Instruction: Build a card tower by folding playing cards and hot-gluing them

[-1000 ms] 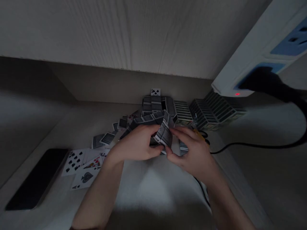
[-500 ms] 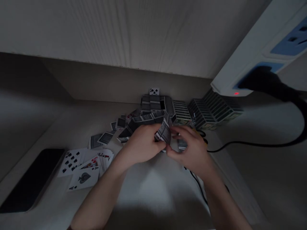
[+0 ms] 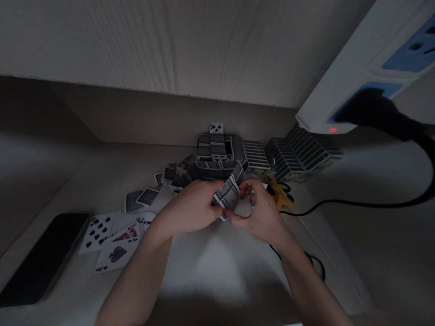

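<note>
Between my hands is a folded piece built from playing cards [image 3: 229,194], its patterned grey backs facing up. My left hand [image 3: 193,206] grips its left side, thumb near the lower edge. The fingers and thumb of my right hand [image 3: 260,210] are curled in at its right side, fingertips at the edge. Behind it stands a card-built model [image 3: 204,147], with an upright clubs card [image 3: 216,128] at its back. Partly behind my right hand lies a yellow-orange tool [image 3: 282,198]; its kind is hard to make out in the dim light.
Ribbed card blocks [image 3: 288,158] stand at the back right. Loose cards lie at left, an ace of spades [image 3: 117,254] among them, beside a black phone [image 3: 44,260]. A power strip [image 3: 353,86] with a black plug [image 3: 370,108] overhangs the right; its cable [image 3: 340,203] crosses below.
The long card piece in my hands has swung and now shows more of its patterned side. Both hands have shifted slightly left, uncovering more of the model and the yellow-orange tool.
</note>
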The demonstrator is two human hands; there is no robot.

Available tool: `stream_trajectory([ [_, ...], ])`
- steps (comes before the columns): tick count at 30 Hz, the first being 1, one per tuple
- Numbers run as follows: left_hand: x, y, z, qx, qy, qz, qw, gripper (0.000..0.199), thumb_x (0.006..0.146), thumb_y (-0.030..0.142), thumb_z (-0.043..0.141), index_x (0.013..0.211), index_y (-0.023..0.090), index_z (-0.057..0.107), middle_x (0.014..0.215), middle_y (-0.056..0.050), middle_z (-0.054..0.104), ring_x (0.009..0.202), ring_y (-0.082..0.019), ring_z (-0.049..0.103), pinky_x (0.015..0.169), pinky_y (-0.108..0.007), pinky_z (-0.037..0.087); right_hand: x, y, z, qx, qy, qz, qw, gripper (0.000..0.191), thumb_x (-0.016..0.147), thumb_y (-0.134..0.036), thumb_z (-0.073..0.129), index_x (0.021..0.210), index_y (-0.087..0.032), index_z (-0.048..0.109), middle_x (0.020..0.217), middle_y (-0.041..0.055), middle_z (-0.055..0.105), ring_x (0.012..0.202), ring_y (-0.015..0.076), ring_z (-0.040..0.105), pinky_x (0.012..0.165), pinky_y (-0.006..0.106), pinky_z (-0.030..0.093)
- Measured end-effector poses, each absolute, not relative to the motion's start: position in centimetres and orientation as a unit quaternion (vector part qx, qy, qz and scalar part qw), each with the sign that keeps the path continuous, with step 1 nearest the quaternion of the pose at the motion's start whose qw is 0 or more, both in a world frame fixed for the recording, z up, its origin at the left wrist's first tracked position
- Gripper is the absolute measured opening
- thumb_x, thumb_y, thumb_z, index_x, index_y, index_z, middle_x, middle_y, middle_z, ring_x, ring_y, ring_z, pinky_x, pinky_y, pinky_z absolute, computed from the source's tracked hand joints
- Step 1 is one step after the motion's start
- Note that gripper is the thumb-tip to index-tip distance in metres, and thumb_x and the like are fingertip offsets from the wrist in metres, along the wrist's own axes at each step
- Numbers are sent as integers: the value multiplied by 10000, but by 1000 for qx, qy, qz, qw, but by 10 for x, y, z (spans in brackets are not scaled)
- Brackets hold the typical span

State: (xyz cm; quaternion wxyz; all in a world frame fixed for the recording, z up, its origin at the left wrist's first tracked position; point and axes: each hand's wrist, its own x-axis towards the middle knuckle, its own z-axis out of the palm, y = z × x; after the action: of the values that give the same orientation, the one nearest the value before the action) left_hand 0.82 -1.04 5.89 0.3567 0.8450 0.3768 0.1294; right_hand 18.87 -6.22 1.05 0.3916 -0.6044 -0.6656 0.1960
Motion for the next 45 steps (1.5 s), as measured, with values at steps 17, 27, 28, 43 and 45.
stream_trajectory([
  [17,21,-11,43,869,369,49,325,252,679,170,580,929,199,599,923,-46,721,851,-238,668,680,-299,440,172,-78,-5,-627,-706,116,308,487,628,-219,595,1041,-196,339,1061,114,444,1050,310,486,903,527,479],
  [27,7,-29,21,872,389,-32,296,283,697,170,564,974,195,614,947,-62,720,852,-244,666,663,-293,413,146,-90,-55,-630,-653,136,398,537,576,-212,610,1041,-229,342,1010,73,465,951,271,535,818,457,510],
  [28,5,-29,20,874,377,-45,303,266,709,182,576,972,191,615,942,-61,718,845,-240,662,657,-287,406,145,-92,-61,-629,-650,139,403,538,581,-214,609,1052,-233,347,1022,73,473,963,268,540,818,446,513],
  [43,19,2,-8,824,397,-99,392,319,893,307,458,671,152,626,610,-16,581,588,-144,503,525,-253,295,147,-94,-100,-623,-615,180,449,465,610,-220,633,1045,-220,467,952,43,585,856,232,602,749,408,544],
  [45,23,5,-8,814,409,-101,400,315,857,310,486,616,153,613,544,6,517,556,-131,465,499,-250,266,146,-94,-102,-624,-607,180,457,462,611,-207,632,1046,-225,476,959,41,589,856,227,599,748,405,541],
])
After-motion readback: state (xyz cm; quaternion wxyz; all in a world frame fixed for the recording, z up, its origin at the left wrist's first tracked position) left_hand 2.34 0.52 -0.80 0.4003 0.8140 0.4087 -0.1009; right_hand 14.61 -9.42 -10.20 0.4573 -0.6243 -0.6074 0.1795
